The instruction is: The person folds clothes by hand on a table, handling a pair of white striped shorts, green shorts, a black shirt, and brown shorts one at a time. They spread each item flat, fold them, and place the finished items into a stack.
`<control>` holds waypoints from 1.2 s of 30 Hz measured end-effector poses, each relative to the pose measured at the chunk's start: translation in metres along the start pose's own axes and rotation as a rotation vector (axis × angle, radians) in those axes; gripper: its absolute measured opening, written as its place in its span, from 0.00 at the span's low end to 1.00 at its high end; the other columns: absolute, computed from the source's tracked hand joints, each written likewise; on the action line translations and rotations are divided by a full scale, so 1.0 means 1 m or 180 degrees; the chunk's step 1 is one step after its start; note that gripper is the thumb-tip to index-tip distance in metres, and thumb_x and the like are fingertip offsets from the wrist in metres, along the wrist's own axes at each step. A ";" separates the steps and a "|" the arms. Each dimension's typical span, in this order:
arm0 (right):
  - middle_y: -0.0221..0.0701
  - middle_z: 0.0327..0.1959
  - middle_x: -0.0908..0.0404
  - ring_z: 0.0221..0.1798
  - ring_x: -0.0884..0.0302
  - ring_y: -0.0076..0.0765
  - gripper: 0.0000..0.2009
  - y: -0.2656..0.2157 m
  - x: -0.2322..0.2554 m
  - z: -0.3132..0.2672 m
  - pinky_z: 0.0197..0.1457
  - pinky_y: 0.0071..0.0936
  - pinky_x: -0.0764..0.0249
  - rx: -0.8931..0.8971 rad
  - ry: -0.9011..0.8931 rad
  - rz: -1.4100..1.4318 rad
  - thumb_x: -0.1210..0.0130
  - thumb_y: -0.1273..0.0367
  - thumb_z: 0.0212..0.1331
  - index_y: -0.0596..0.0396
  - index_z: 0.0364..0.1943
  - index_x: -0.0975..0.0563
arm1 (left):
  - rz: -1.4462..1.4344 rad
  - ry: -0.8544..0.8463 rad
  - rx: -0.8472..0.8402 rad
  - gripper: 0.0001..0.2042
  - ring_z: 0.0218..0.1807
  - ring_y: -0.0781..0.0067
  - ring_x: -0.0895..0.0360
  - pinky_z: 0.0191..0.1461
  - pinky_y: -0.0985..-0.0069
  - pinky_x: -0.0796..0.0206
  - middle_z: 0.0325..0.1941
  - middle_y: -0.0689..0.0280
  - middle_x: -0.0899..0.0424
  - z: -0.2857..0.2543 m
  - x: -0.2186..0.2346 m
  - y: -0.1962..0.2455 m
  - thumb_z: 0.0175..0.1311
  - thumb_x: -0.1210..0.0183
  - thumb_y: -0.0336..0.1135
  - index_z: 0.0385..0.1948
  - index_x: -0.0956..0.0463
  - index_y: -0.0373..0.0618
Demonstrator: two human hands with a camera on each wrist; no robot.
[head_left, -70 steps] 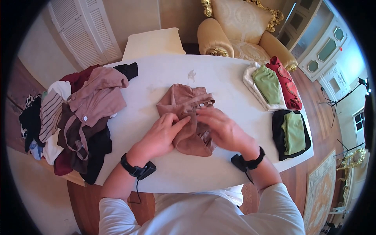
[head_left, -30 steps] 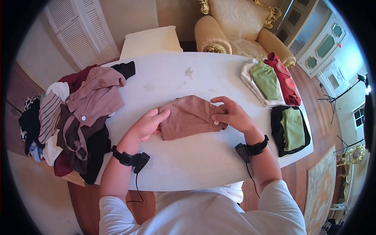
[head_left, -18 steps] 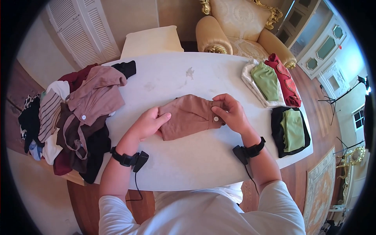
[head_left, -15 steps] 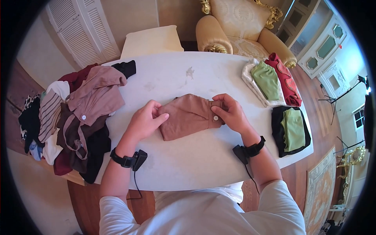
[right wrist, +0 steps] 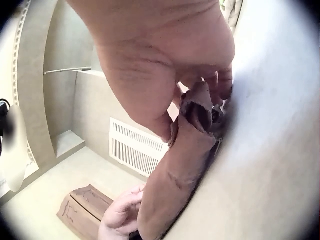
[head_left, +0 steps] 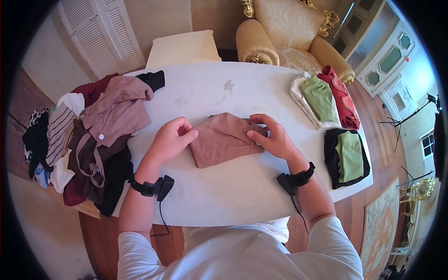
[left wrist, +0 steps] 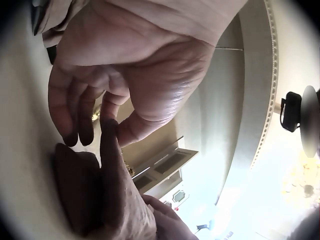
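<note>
A folded dusty-pink garment (head_left: 219,142) lies across the middle of the white table (head_left: 200,200), a small part of a button showing near its right end. At its upper left corner, the left hand (head_left: 169,142) pinches an edge between thumb and index finger; in the left wrist view the hand (left wrist: 135,65) has that edge of the garment (left wrist: 120,187) raised, its other fingers curved beside it. The right hand (head_left: 280,142) holds the waistband end, thumb on top. From the right wrist, the hand (right wrist: 165,65) surrounds the bunched end of the garment (right wrist: 172,175).
A loose clothes heap (head_left: 112,112) covers the table's left side. At the right are folded clothes: a green piece (head_left: 318,100) on white, a red one (head_left: 343,100), and green on black (head_left: 331,161). Beyond the far edge stand a cream-covered seat (head_left: 182,49) and gold armchair (head_left: 256,42).
Since the earliest frame, the garment has gone from a bunched shape to a flatter, sideways fold. Most recently, the left hand has shifted slightly at the corner and the right thumb has moved over the button area.
</note>
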State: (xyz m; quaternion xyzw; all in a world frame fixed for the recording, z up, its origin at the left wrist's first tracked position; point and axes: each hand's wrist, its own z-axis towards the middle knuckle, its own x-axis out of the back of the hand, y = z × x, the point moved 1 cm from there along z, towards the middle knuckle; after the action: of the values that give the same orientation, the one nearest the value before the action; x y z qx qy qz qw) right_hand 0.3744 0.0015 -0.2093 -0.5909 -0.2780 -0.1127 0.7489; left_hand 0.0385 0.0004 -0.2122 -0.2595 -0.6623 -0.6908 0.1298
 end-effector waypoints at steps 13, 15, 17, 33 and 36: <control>0.47 0.70 0.23 0.74 0.32 0.59 0.20 0.000 0.002 0.009 0.76 0.47 0.32 0.0890 -0.0531 -0.0710 0.29 0.58 0.60 0.58 0.46 0.20 | -0.0119 -0.0588 0.0662 0.10 0.28 0.77 0.19 0.31 0.71 0.27 0.29 0.66 0.18 -0.013 0.010 0.011 0.70 0.35 0.32 0.34 0.26 0.37; 0.46 0.66 0.21 0.73 0.30 0.58 0.18 -0.001 0.001 0.013 0.74 0.46 0.31 0.0949 -0.0637 -0.0643 0.28 0.59 0.59 0.58 0.41 0.20 | -0.0364 -0.0535 0.0500 0.09 0.29 0.78 0.19 0.32 0.72 0.27 0.30 0.67 0.19 -0.011 0.006 0.004 0.69 0.35 0.31 0.35 0.26 0.37; 0.45 0.63 0.19 0.70 0.27 0.55 0.16 0.000 0.000 0.016 0.71 0.45 0.29 0.0936 -0.0800 -0.0549 0.27 0.62 0.59 0.57 0.38 0.22 | -0.0413 -0.0518 0.0344 0.09 0.31 0.79 0.20 0.34 0.72 0.27 0.31 0.67 0.19 -0.007 0.006 -0.003 0.68 0.34 0.30 0.35 0.26 0.37; 0.40 0.53 0.18 0.52 0.17 0.44 0.15 -0.007 0.007 0.004 0.54 0.35 0.20 0.0244 -0.0948 0.0016 0.27 0.62 0.56 0.58 0.36 0.18 | -0.0108 -0.1496 0.0074 0.12 0.42 0.77 0.19 0.47 0.74 0.26 0.40 0.65 0.16 -0.008 0.017 -0.004 0.61 0.31 0.29 0.42 0.24 0.38; 0.42 0.51 0.16 0.51 0.15 0.45 0.16 -0.011 0.002 0.007 0.55 0.36 0.19 0.0668 -0.0670 -0.0302 0.28 0.61 0.59 0.58 0.42 0.16 | -0.0447 -0.1234 -0.0199 0.19 0.47 0.74 0.18 0.51 0.73 0.25 0.45 0.62 0.15 -0.005 0.007 -0.011 0.64 0.29 0.35 0.50 0.25 0.38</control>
State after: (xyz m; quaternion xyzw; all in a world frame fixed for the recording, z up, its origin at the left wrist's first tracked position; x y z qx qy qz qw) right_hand 0.3689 0.0058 -0.1982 -0.5042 -0.3929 -0.0557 0.7670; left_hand 0.0259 -0.0026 -0.2171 -0.3447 -0.6695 -0.6555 -0.0567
